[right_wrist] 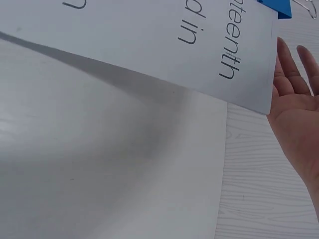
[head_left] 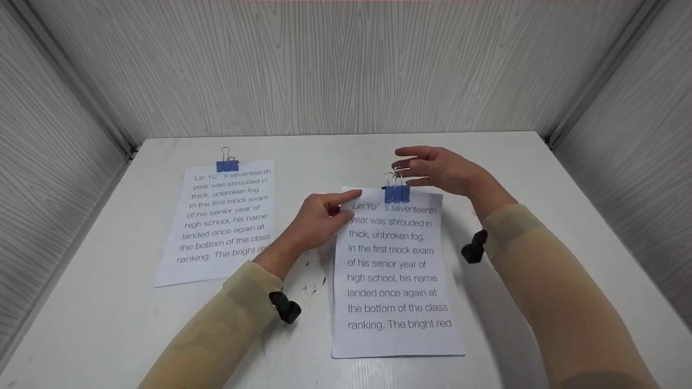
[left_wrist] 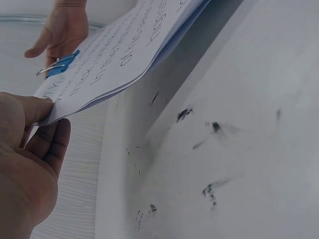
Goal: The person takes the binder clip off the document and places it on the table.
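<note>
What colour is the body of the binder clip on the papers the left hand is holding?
Blue; the binder clip shows best in the head view.

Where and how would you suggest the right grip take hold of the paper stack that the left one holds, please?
I'd probably pinch the paper stack by its upper right corner, coming from the right, thumb above, fingers beneath: that corner is raised off the table, while the left grip holds the left edge and the blue clip the top.

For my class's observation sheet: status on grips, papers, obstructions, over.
Left grip pinches paper stack near upper-left corner. Right grip loose beside blue clip, contact unclear. Blue clip on top edge. Second stack off left, apparently not in the way.
</note>
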`<action>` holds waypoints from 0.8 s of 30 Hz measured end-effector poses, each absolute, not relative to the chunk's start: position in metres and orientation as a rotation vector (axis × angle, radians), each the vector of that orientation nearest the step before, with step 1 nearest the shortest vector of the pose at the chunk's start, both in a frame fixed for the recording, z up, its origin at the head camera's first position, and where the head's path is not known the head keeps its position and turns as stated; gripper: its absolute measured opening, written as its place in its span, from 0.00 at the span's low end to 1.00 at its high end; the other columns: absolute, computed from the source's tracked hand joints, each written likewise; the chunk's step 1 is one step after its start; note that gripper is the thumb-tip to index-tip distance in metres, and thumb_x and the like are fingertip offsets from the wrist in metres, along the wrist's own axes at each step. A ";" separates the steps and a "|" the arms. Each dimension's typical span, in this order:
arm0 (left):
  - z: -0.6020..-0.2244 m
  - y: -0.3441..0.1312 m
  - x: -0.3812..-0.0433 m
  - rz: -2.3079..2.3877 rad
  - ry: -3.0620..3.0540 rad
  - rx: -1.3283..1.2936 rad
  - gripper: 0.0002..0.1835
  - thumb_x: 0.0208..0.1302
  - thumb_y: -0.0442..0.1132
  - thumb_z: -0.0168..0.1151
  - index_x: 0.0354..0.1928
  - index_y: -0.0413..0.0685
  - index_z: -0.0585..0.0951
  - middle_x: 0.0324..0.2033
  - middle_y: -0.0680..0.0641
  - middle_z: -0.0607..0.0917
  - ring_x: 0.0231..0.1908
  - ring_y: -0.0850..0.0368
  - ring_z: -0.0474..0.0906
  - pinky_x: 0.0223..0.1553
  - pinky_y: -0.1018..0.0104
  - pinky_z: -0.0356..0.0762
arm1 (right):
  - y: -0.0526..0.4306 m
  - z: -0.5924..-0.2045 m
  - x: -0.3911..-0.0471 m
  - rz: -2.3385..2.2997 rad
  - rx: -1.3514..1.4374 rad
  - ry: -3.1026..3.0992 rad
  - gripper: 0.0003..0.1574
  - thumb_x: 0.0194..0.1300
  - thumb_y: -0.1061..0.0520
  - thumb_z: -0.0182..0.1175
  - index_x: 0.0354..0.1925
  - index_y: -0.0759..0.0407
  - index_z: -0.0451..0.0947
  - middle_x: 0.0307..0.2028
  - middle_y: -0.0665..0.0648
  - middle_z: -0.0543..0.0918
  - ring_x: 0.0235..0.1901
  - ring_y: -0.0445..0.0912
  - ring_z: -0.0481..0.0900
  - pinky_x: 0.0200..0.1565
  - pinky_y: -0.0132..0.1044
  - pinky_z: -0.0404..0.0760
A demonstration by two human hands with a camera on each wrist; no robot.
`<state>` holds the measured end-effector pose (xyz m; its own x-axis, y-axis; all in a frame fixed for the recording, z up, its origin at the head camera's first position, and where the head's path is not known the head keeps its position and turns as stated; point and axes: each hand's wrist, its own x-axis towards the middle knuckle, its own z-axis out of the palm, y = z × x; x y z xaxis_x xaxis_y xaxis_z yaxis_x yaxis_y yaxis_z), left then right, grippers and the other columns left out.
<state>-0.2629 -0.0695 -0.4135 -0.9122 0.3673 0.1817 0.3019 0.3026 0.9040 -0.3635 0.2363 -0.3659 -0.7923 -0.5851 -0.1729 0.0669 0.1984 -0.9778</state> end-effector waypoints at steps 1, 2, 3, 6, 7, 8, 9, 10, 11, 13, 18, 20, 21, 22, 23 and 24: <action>-0.413 -0.069 -0.263 1.708 2.481 0.645 0.25 0.64 0.35 0.63 0.61 0.66 0.78 0.50 0.58 0.84 0.36 0.57 0.79 0.31 0.67 0.74 | 0.235 -0.366 -0.364 -1.620 -0.474 1.952 0.29 0.72 0.55 0.57 0.69 0.50 0.66 0.65 0.59 0.71 0.64 0.52 0.71 0.64 0.50 0.66; -0.413 -0.069 -0.263 1.713 2.472 0.646 0.25 0.65 0.35 0.63 0.61 0.66 0.78 0.50 0.58 0.84 0.36 0.57 0.80 0.30 0.67 0.74 | 0.234 -0.366 -0.365 -1.603 -0.466 1.949 0.29 0.72 0.54 0.57 0.69 0.49 0.67 0.65 0.58 0.72 0.63 0.52 0.71 0.64 0.49 0.67; -0.413 -0.069 -0.262 1.718 2.464 0.647 0.25 0.65 0.35 0.63 0.61 0.66 0.78 0.50 0.58 0.84 0.37 0.57 0.80 0.30 0.67 0.75 | 0.233 -0.366 -0.365 -1.586 -0.462 1.947 0.30 0.71 0.54 0.58 0.69 0.49 0.67 0.65 0.58 0.72 0.63 0.52 0.71 0.64 0.49 0.67; -0.414 -0.068 -0.262 1.733 2.443 0.654 0.25 0.65 0.34 0.63 0.62 0.65 0.78 0.51 0.58 0.84 0.37 0.57 0.80 0.31 0.66 0.75 | 0.231 -0.365 -0.364 -1.553 -0.433 1.948 0.29 0.70 0.54 0.59 0.68 0.47 0.68 0.63 0.56 0.74 0.63 0.53 0.72 0.63 0.48 0.68; -0.414 -0.068 -0.262 1.728 2.443 0.657 0.25 0.65 0.35 0.62 0.62 0.65 0.77 0.51 0.58 0.83 0.38 0.57 0.80 0.32 0.66 0.76 | 0.231 -0.365 -0.364 -1.549 -0.426 1.946 0.29 0.70 0.55 0.60 0.67 0.47 0.69 0.62 0.56 0.75 0.63 0.54 0.72 0.63 0.47 0.69; -0.414 -0.067 -0.262 1.723 2.445 0.660 0.25 0.66 0.35 0.62 0.62 0.65 0.77 0.51 0.58 0.83 0.38 0.57 0.80 0.32 0.66 0.76 | 0.230 -0.364 -0.364 -1.549 -0.421 1.941 0.30 0.69 0.55 0.60 0.67 0.47 0.69 0.62 0.56 0.75 0.63 0.55 0.72 0.63 0.47 0.69; -0.415 -0.067 -0.262 1.717 2.447 0.662 0.25 0.66 0.35 0.62 0.62 0.65 0.77 0.51 0.58 0.83 0.38 0.57 0.80 0.33 0.66 0.75 | 0.230 -0.364 -0.363 -1.552 -0.416 1.935 0.30 0.69 0.56 0.61 0.67 0.47 0.69 0.62 0.56 0.76 0.62 0.55 0.72 0.63 0.47 0.69; -0.415 -0.067 -0.262 1.712 2.447 0.664 0.24 0.66 0.35 0.62 0.62 0.66 0.77 0.51 0.58 0.83 0.38 0.57 0.80 0.33 0.66 0.75 | 0.229 -0.364 -0.363 -1.551 -0.410 1.934 0.30 0.68 0.56 0.61 0.67 0.47 0.70 0.61 0.57 0.76 0.62 0.55 0.73 0.63 0.47 0.69; -0.415 -0.067 -0.262 1.707 2.447 0.666 0.24 0.66 0.35 0.62 0.62 0.66 0.77 0.51 0.59 0.83 0.38 0.58 0.80 0.33 0.66 0.75 | 0.229 -0.364 -0.363 -1.553 -0.407 1.930 0.31 0.67 0.57 0.62 0.67 0.47 0.70 0.61 0.57 0.77 0.61 0.55 0.74 0.62 0.47 0.70; -0.415 -0.066 -0.261 1.694 2.457 0.672 0.24 0.67 0.36 0.61 0.63 0.66 0.77 0.51 0.59 0.83 0.38 0.58 0.80 0.33 0.66 0.75 | 0.228 -0.365 -0.363 -1.560 -0.408 1.926 0.31 0.66 0.57 0.63 0.66 0.47 0.70 0.60 0.59 0.77 0.60 0.54 0.75 0.62 0.46 0.71; -0.415 -0.065 -0.261 1.696 2.468 0.686 0.24 0.66 0.36 0.62 0.63 0.65 0.77 0.50 0.58 0.84 0.36 0.58 0.80 0.32 0.66 0.75 | 0.225 -0.366 -0.361 -1.584 -0.392 1.945 0.31 0.65 0.55 0.65 0.65 0.48 0.72 0.58 0.61 0.78 0.58 0.54 0.77 0.59 0.44 0.73; -0.415 -0.064 -0.261 1.700 2.468 0.679 0.24 0.66 0.35 0.62 0.63 0.65 0.77 0.50 0.58 0.84 0.36 0.58 0.80 0.31 0.67 0.75 | 0.224 -0.366 -0.360 -1.589 -0.387 1.956 0.31 0.65 0.54 0.65 0.65 0.47 0.72 0.58 0.60 0.79 0.57 0.54 0.77 0.59 0.43 0.74; -0.415 -0.064 -0.261 1.702 2.469 0.673 0.24 0.66 0.35 0.62 0.62 0.65 0.77 0.50 0.58 0.84 0.35 0.58 0.80 0.31 0.67 0.75 | 0.223 -0.366 -0.360 -1.588 -0.385 1.964 0.31 0.65 0.54 0.65 0.65 0.47 0.73 0.58 0.60 0.79 0.57 0.54 0.77 0.59 0.43 0.74; -0.416 -0.064 -0.261 1.703 2.469 0.669 0.24 0.66 0.35 0.62 0.62 0.65 0.77 0.49 0.58 0.84 0.35 0.58 0.80 0.31 0.67 0.75 | 0.223 -0.366 -0.360 -1.585 -0.385 1.972 0.30 0.65 0.54 0.65 0.64 0.47 0.73 0.57 0.59 0.80 0.57 0.54 0.78 0.59 0.43 0.74; -0.416 -0.064 -0.261 1.706 2.466 0.665 0.24 0.66 0.35 0.62 0.62 0.65 0.77 0.49 0.58 0.84 0.35 0.57 0.80 0.30 0.68 0.74 | 0.222 -0.366 -0.360 -1.582 -0.387 1.980 0.30 0.65 0.53 0.65 0.64 0.46 0.73 0.57 0.59 0.80 0.57 0.54 0.78 0.59 0.43 0.74; -0.417 -0.064 -0.261 1.707 2.466 0.662 0.24 0.66 0.35 0.62 0.62 0.65 0.77 0.49 0.58 0.84 0.35 0.57 0.80 0.30 0.68 0.74 | 0.222 -0.366 -0.360 -1.577 -0.388 1.989 0.30 0.65 0.53 0.65 0.64 0.46 0.73 0.57 0.58 0.80 0.57 0.54 0.78 0.59 0.43 0.73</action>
